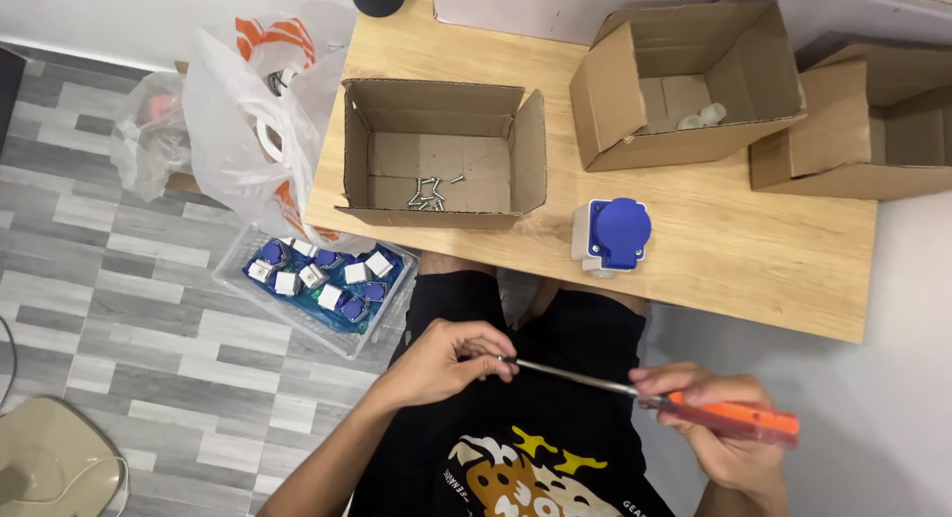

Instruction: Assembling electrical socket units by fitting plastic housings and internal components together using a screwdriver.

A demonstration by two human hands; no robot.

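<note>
My right hand (719,428) grips the orange handle of a screwdriver (729,418) held over my lap. Its metal shaft (570,376) runs left to my left hand (446,358), whose fingertips pinch something small at the tip; I cannot tell what it is. On the wooden table (694,269) just beyond my hands stands a white socket housing with a blue hinged lid (610,235). An open cardboard box (441,152) at the table's left end holds several loose screws (428,192).
Two more open cardboard boxes (684,81) (873,125) sit at the back right of the table. A clear bin (317,289) of several blue-and-white socket parts rests on the tiled floor at left, beside plastic bags (238,120).
</note>
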